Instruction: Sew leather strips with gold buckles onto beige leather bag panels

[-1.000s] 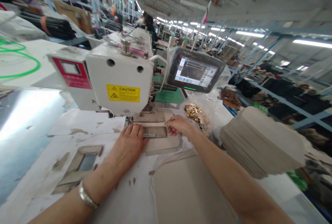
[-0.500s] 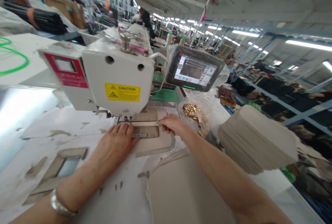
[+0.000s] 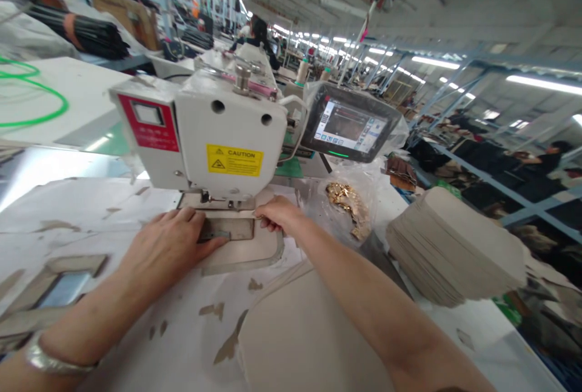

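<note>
A beige rounded plate [image 3: 268, 254] with cut-out windows lies under the head of a white sewing machine [image 3: 195, 156]. Between two of its windows runs a narrow pale strip [image 3: 230, 215]. My left hand [image 3: 170, 237] rests flat on the plate's left side, fingers stretched out and thumb along the lower window. At the strip's right end, my right hand [image 3: 280, 213] is closed in a pinch; what sits between the fingertips is too small to make out. The needle area is just above the strip, between both hands.
Stacked beige panels [image 3: 309, 331] lie in front of me, with a taller stack [image 3: 454, 246] at right. A clear bag of gold metal pieces [image 3: 343, 198] sits beside the machine. A control screen [image 3: 350, 125] stands behind. At left lies a beige frame [image 3: 27, 313]; scraps [image 3: 213, 310] dot the white sheet.
The plate and both my hands have shifted left under the machine head. The loose frame and the scraps have also moved left. My view has turned slightly.
</note>
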`<state>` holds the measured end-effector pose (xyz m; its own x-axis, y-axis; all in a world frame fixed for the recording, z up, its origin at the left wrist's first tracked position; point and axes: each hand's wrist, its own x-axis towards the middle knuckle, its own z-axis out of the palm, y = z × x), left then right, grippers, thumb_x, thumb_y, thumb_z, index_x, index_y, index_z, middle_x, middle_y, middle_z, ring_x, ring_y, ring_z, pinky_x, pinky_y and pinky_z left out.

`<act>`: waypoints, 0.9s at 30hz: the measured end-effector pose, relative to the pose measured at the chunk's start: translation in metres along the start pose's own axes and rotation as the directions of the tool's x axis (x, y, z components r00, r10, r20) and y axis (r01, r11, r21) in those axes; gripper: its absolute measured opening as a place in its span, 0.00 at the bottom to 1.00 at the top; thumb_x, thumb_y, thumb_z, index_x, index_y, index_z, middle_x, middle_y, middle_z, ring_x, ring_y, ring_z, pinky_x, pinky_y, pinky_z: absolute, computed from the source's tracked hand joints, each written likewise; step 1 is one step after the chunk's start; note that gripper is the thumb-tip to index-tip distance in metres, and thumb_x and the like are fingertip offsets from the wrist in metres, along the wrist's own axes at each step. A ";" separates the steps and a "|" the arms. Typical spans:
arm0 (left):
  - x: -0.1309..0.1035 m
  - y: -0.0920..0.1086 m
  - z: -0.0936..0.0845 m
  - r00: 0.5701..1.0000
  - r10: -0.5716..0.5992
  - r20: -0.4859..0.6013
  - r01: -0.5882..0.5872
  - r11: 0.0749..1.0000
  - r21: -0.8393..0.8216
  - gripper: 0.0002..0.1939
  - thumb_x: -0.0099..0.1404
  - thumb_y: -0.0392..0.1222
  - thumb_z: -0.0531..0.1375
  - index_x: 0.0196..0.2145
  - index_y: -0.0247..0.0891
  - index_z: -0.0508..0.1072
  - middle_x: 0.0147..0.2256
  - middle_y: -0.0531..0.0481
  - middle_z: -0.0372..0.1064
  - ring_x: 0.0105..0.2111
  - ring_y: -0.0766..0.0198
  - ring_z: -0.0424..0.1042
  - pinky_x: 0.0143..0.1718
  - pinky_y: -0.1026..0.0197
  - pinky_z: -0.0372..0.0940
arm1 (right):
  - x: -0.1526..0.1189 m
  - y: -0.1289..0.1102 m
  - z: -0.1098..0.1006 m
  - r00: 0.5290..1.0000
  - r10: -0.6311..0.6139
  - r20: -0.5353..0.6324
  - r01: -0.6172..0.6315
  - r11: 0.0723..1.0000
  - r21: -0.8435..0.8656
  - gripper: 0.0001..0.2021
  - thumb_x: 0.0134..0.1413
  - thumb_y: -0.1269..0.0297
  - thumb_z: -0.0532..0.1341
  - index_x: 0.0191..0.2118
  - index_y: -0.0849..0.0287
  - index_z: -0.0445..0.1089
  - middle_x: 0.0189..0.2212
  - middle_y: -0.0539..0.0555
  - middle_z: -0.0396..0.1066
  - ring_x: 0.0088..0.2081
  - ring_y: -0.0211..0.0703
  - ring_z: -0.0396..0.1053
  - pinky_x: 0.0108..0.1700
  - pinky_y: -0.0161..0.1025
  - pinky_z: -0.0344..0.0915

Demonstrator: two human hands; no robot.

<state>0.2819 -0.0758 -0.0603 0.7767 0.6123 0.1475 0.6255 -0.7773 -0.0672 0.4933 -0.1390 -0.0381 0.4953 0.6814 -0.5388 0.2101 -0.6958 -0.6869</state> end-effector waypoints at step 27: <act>-0.001 0.020 0.010 0.979 0.177 -0.099 -0.200 0.931 -0.304 0.22 0.69 0.48 0.53 0.53 0.32 0.73 0.57 0.36 0.71 0.57 0.50 0.71 0.64 0.45 0.59 | 0.011 0.014 -0.047 0.990 0.132 0.042 -0.133 0.991 0.015 0.15 0.58 0.72 0.60 0.20 0.62 0.64 0.12 0.47 0.64 0.12 0.31 0.57 0.15 0.28 0.52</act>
<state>0.2943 -0.0907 -0.0714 0.8641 0.4473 0.2307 0.4052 -0.8902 0.2084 0.5408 -0.1520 -0.0306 0.4827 0.5925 -0.6450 0.1298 -0.7767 -0.6164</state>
